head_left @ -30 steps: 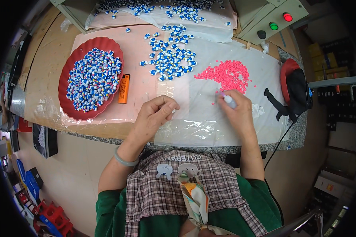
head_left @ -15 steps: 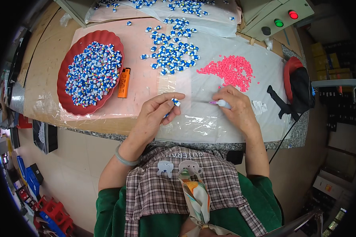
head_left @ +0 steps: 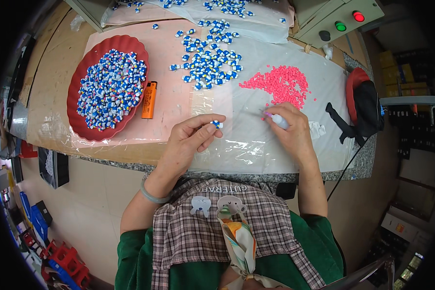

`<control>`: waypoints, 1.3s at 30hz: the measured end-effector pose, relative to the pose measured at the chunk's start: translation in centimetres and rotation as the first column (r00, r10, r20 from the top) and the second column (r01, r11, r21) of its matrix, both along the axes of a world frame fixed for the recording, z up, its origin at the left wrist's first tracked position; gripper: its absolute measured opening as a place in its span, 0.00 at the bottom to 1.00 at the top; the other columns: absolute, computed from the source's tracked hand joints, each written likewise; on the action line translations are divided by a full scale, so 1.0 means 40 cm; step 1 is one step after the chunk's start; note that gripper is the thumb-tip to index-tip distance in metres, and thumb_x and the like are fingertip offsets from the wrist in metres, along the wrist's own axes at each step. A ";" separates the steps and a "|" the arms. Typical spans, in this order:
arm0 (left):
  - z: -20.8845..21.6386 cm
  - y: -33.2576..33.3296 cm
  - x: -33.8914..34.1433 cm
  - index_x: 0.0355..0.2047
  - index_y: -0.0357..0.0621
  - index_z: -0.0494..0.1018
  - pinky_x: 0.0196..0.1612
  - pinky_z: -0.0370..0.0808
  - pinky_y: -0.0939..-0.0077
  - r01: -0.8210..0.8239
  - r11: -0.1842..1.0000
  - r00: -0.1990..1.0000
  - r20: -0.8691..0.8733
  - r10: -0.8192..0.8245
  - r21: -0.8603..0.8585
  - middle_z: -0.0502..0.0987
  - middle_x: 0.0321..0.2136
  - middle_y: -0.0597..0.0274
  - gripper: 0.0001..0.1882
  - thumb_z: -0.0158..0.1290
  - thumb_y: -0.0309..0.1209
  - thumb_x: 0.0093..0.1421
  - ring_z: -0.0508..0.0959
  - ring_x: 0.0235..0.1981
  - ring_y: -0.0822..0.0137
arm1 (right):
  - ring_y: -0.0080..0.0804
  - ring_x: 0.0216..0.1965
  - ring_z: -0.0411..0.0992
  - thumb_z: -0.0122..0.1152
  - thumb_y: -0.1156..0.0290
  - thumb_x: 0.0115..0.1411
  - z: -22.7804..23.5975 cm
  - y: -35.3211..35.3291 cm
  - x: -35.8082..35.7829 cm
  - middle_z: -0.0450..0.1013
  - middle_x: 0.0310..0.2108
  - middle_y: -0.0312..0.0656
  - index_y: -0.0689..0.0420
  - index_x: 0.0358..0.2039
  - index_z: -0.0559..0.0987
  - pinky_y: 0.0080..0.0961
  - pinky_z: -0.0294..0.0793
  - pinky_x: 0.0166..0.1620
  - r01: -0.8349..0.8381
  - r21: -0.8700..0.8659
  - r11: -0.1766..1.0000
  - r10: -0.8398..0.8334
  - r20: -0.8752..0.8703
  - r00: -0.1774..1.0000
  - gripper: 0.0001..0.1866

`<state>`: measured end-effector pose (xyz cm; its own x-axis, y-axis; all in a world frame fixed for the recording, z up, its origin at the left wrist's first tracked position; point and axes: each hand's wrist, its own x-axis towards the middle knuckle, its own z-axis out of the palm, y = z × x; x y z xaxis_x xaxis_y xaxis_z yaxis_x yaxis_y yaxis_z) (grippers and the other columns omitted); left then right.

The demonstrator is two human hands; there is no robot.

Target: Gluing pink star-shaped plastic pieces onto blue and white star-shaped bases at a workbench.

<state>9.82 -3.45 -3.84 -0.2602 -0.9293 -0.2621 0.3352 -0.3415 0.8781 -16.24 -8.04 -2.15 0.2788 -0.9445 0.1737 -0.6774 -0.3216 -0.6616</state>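
My left hand (head_left: 191, 137) pinches a tiny blue and white figurine (head_left: 217, 124) between thumb and forefinger, its other fingers curled in below. Across from it, my right hand (head_left: 292, 126) grips a small white squeeze bottle (head_left: 279, 121) with a purple, needle-like tip. That tip points up and left, close to the lower edge of a spread of small pink pieces (head_left: 287, 82). A tiny pink bit shows beside the tip; whether the two touch is too small to tell. Ahead of both hands lies a loose cluster of similar blue and white figurines (head_left: 212, 63).
To the left, a red scalloped bowl (head_left: 75, 116) is heaped with figurines, beside an orange lighter (head_left: 149, 100). A grey machine box (head_left: 340, 24) with lit buttons stands far right. Near the right edge are a black cloth item (head_left: 367, 108) and a crumpled white tissue (head_left: 317, 129).
My right hand has moved slightly up, and the bottle's tip now angles up toward the pink pieces. The figurine in my left hand has shifted a little; a second blue bit under those fingers no longer shows.
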 end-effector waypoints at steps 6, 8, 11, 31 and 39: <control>-0.003 0.008 -0.005 0.49 0.39 0.75 0.24 0.60 0.89 0.003 1.000 0.992 0.127 -0.003 -0.004 0.79 0.29 0.63 0.14 0.52 0.29 0.64 0.63 0.21 0.84 | 0.39 0.38 0.76 0.66 0.81 0.48 0.000 0.011 0.016 0.75 0.33 0.42 0.61 0.33 0.79 0.29 0.73 0.41 -0.057 0.026 0.998 0.059 -0.070 0.996 0.09; 0.000 0.011 -0.007 0.49 0.40 0.75 0.24 0.60 0.89 0.006 1.000 0.989 0.148 -0.004 -0.017 0.79 0.30 0.63 0.14 0.52 0.29 0.64 0.63 0.21 0.84 | 0.39 0.38 0.75 0.66 0.81 0.49 0.002 0.014 0.016 0.75 0.33 0.42 0.61 0.33 0.78 0.30 0.73 0.41 -0.053 0.010 0.999 0.054 -0.105 0.993 0.09; 0.002 0.011 -0.014 0.49 0.41 0.74 0.24 0.60 0.89 -0.014 0.999 0.985 0.169 0.021 -0.043 0.80 0.31 0.63 0.14 0.52 0.29 0.64 0.63 0.21 0.85 | 0.41 0.37 0.75 0.65 0.80 0.49 0.002 0.014 0.013 0.75 0.33 0.43 0.62 0.33 0.76 0.30 0.73 0.41 -0.047 0.039 0.998 0.053 -0.180 0.982 0.10; 0.002 0.031 -0.060 0.43 0.40 0.75 0.31 0.72 0.78 0.101 0.924 0.870 0.483 0.098 -0.370 0.78 0.29 0.59 0.11 0.56 0.25 0.59 0.77 0.28 0.70 | 0.21 0.25 0.72 0.64 0.83 0.55 0.019 0.068 0.105 0.73 0.28 0.38 0.63 0.33 0.73 0.18 0.74 0.27 -0.254 0.517 0.818 -0.153 0.620 0.770 0.08; 0.008 0.030 -0.067 0.41 0.38 0.76 0.33 0.74 0.74 0.175 0.818 0.816 0.546 0.191 -0.548 0.79 0.32 0.56 0.11 0.57 0.23 0.57 0.79 0.30 0.64 | 0.19 0.24 0.71 0.64 0.83 0.54 0.014 0.071 0.106 0.72 0.28 0.36 0.62 0.34 0.74 0.17 0.74 0.27 -0.248 0.548 0.799 -0.158 0.589 0.792 0.09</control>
<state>7.16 -2.27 -3.51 -0.2309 -0.9520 0.2009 -0.2704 0.2611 0.9267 -11.99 -5.21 -1.58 0.3579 -0.8997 -0.2500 -0.0879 0.2341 -0.9682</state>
